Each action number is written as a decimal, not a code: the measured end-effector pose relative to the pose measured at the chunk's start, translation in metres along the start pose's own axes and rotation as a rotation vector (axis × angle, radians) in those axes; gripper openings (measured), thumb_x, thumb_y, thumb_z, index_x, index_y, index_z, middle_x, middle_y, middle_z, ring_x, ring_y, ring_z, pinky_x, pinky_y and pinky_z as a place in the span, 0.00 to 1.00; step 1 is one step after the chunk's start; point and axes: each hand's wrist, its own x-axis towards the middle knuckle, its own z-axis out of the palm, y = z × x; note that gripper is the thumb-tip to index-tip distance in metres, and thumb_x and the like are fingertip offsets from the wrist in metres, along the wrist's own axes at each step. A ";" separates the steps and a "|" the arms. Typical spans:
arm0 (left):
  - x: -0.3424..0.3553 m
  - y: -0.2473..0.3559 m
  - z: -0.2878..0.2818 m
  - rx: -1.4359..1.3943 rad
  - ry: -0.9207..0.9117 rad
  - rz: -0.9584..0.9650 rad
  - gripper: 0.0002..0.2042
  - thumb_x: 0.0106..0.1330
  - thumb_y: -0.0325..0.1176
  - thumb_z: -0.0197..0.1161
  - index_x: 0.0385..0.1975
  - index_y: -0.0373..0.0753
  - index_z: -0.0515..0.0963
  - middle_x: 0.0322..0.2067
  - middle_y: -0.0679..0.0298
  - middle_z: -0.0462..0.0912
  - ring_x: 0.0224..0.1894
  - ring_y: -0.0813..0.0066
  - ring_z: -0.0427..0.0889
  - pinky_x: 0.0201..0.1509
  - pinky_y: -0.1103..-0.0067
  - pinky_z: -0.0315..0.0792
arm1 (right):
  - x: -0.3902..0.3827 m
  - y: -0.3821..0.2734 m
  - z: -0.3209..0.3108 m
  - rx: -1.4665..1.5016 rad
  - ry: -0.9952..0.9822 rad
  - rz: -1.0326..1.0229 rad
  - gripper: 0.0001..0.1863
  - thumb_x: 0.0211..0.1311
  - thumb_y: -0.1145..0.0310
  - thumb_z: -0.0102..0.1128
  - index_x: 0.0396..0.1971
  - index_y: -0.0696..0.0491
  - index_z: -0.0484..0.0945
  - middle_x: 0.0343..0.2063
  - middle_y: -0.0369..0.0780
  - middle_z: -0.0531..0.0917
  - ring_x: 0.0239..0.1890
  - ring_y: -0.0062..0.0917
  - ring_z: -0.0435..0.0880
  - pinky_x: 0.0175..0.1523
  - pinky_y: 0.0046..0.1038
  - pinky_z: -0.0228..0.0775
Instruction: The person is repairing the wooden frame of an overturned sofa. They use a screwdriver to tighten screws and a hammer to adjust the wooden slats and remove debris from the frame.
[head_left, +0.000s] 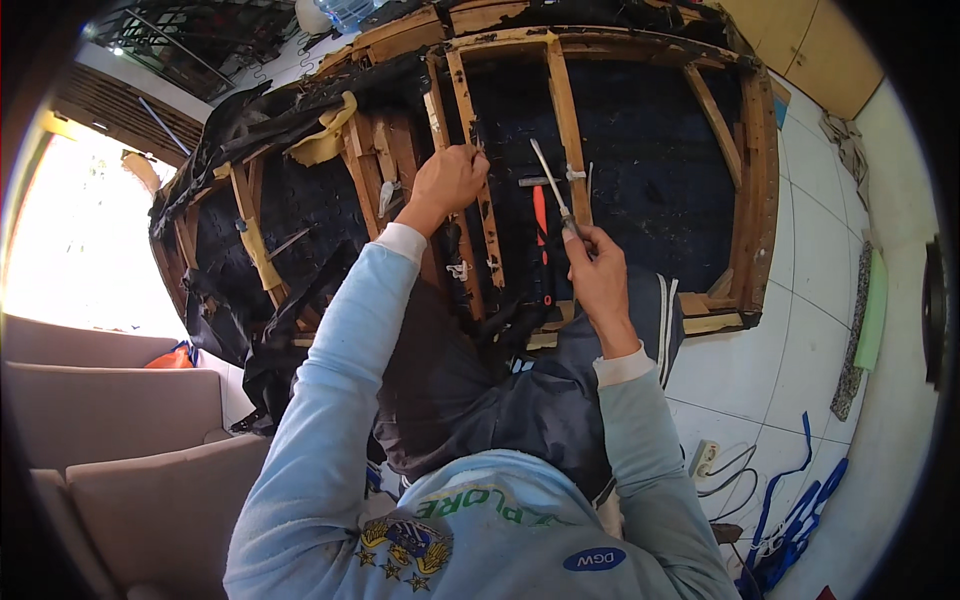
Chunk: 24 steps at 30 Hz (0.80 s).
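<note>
In my right hand (pixel 600 275) is a screwdriver (pixel 550 180), its long metal shaft tilted up and to the left. My left hand (pixel 448 185) has its fingers pinched together at a wooden slat (pixel 487 235); whatever they hold is too small to make out. Both hands are over a wooden furniture frame (pixel 757 190) with torn black fabric (pixel 640 130) across its inside. Between my hands, a hammer (pixel 540 215) with a red and black handle lies within the frame, apart from both.
Beige cushioned seats (pixel 120 400) stand at the left. Ragged black cloth (pixel 225 330) and yellow foam (pixel 330 130) hang from the frame's left side. On the tiled floor (pixel 740 370) at the right are a power socket (pixel 705 458), cables and blue straps (pixel 800 525). A green strip (pixel 872 310) lies by the wall.
</note>
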 end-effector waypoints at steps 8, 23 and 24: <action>-0.081 0.059 -0.032 -0.154 -0.037 -0.134 0.15 0.79 0.41 0.63 0.42 0.32 0.80 0.33 0.40 0.85 0.43 0.37 0.88 0.46 0.55 0.79 | -0.005 -0.007 0.002 -0.063 -0.039 -0.031 0.21 0.70 0.58 0.74 0.50 0.62 0.88 0.36 0.44 0.92 0.37 0.29 0.90 0.47 0.32 0.79; -0.027 0.004 0.011 -0.364 0.303 -0.223 0.18 0.71 0.45 0.74 0.51 0.38 0.84 0.47 0.54 0.91 0.52 0.50 0.91 0.54 0.59 0.82 | -0.010 -0.023 0.015 -0.214 -0.106 -0.146 0.19 0.69 0.66 0.76 0.56 0.56 0.89 0.34 0.37 0.89 0.36 0.20 0.84 0.45 0.26 0.77; -0.031 0.008 0.014 -0.419 0.303 -0.249 0.18 0.71 0.45 0.74 0.50 0.38 0.85 0.47 0.54 0.91 0.51 0.51 0.91 0.53 0.60 0.82 | -0.009 -0.022 0.017 -0.217 -0.107 -0.141 0.19 0.69 0.66 0.76 0.57 0.55 0.89 0.34 0.37 0.89 0.36 0.20 0.84 0.45 0.27 0.77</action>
